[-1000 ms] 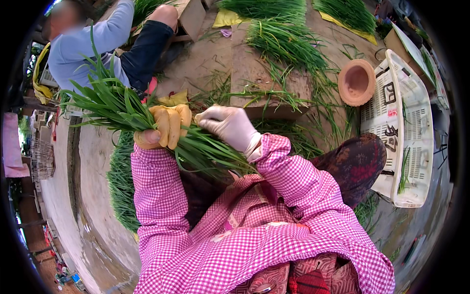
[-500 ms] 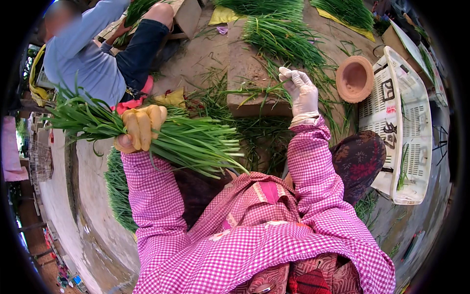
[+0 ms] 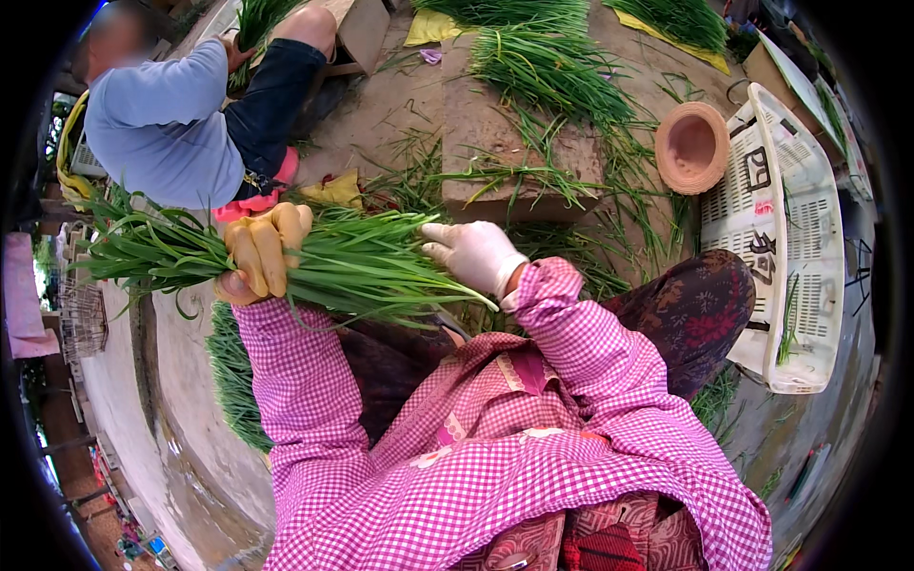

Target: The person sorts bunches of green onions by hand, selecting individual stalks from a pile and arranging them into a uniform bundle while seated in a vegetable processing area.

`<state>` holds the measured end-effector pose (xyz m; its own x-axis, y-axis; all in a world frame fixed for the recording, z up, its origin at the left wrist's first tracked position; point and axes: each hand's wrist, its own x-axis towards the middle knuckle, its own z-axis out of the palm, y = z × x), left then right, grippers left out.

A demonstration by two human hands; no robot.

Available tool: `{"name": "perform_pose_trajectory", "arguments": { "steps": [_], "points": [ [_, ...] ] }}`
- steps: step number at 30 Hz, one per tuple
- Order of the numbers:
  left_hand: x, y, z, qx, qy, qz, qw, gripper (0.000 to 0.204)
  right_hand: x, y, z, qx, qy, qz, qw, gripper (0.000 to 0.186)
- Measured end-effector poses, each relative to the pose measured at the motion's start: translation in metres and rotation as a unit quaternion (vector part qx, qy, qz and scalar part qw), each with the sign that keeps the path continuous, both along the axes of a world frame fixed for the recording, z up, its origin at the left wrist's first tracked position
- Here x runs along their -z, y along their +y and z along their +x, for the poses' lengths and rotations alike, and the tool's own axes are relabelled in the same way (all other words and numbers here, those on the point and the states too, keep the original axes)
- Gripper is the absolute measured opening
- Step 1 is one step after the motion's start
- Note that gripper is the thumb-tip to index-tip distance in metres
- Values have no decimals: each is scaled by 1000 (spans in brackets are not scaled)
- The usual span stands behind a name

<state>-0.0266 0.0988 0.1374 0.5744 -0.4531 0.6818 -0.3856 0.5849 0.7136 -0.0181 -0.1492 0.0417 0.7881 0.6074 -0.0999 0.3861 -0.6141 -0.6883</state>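
Note:
My left hand (image 3: 259,249), in a yellow rubber glove, is closed around a bunch of garlic chives (image 3: 367,262). The leafy tips spread to the left and the paler stem ends point right. At those stem ends is my right hand (image 3: 478,255) in a thin white glove. Its fingers are stretched toward the stems and slightly apart, the fingertips touching or very near the upper stems. Whether a single stem lies between them cannot be made out. Beyond my hands a low block (image 3: 476,105) carries a pile of chives (image 3: 547,71) and loose blades.
On the right stand a white slatted plastic crate (image 3: 800,314) and a round clay-coloured bowl (image 3: 692,147). More chives (image 3: 236,376) are stacked beside my left arm. At the upper left a seated co-worker (image 3: 167,128) handles chives. Loose blades litter the concrete floor (image 3: 381,105).
My right hand has come from over the block, near and leftward, to the stem ends of the bunch. The left hand keeps its hold. The co-worker's raised arm has come down.

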Motion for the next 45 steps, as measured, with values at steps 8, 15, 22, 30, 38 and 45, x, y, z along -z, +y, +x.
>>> {"name": "perform_pose_trajectory", "arguments": {
  "steps": [8,15,22,30,38,45],
  "points": [
    [-1,-9,6,78,-51,1,996,18,-17,17,-15,-19,-248,-28,968,38],
    [-9,-12,19,157,-104,27,982,14,-25,22,-20,28,-278,72,957,44],
    [-12,-14,21,166,-116,15,979,14,-15,31,-21,21,-127,193,973,54],
    [-11,-20,21,171,-110,4,979,15,-12,22,-15,39,414,438,797,26],
    [-7,-20,-5,-71,34,-70,994,25,-37,-31,19,21,333,558,760,20],
    [8,-24,-4,-252,285,22,925,14,-36,-48,31,36,49,412,909,69]
  ]
}}
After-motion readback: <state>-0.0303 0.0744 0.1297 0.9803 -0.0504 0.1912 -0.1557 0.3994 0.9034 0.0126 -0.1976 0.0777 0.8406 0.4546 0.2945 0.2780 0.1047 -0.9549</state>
